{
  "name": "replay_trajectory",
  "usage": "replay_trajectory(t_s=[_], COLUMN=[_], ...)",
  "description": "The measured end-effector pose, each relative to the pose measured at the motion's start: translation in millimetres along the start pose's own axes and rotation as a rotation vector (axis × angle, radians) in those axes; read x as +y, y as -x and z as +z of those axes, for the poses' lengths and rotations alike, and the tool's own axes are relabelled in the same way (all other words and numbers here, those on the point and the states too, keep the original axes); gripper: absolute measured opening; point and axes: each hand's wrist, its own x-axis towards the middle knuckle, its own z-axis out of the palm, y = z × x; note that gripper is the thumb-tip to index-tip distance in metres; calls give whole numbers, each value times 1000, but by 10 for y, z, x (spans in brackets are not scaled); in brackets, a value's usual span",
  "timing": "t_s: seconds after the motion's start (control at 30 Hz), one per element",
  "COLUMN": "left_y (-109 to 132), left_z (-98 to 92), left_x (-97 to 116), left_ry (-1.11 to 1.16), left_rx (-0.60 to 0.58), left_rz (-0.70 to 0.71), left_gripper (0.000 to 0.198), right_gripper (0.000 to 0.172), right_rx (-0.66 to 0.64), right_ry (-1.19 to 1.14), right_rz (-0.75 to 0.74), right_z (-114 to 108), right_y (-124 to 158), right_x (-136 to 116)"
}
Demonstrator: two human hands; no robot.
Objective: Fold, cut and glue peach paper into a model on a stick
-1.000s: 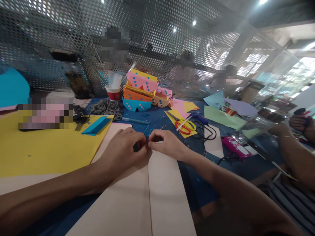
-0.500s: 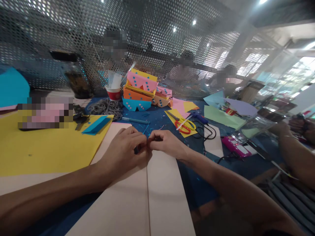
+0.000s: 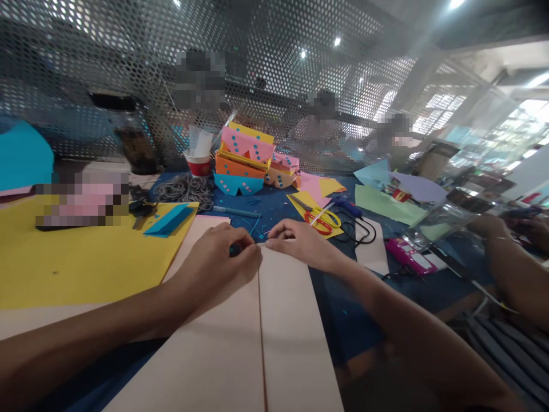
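Note:
A long pale pink sheet of paper (image 3: 295, 320) lies lengthwise before me, with a straight fold edge running down its middle. My left hand (image 3: 223, 260) is closed at the far end of the sheet, thumb and forefinger meeting on the paper just left of that line. My right hand (image 3: 302, 243) curls at the same far edge, a little to the right, its thumb on the paper and its bent fingers close to the thumb. A small gap separates the two hands. The fingertips' undersides are hidden.
Yellow paper (image 3: 86, 269) lies left under a folded blue strip (image 3: 169, 220). Behind are a grey yarn heap (image 3: 184, 191), a paper cup (image 3: 198, 165) and stacked paper masks (image 3: 242, 157). Scissors (image 3: 323, 220), a glue gun (image 3: 347, 206) and a pink device (image 3: 409, 256) are right, near another person's arm (image 3: 510, 263).
My right hand has shifted slightly right, away from the left hand, and a gap has opened between them. My left hand stays nearly in place at the paper's far end.

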Motion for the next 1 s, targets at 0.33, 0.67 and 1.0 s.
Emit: replay_trajectory(t_s=[0.33, 0.67, 1.0], left_y=[10, 192, 231], left_z=[67, 193, 266], left_x=[-230, -263, -293], left_ry=[-63, -359, -437], left_rx=[-56, -107, -161], left_rz=[356, 777, 703], left_gripper=[20, 28, 31], right_gripper=[13, 13, 13], right_rx=[79, 130, 225], right_ry=[65, 238, 299], right_rz=[-10, 74, 76], right_z=[-142, -99, -2], right_y=[147, 258, 300], right_x=[347, 429, 514])
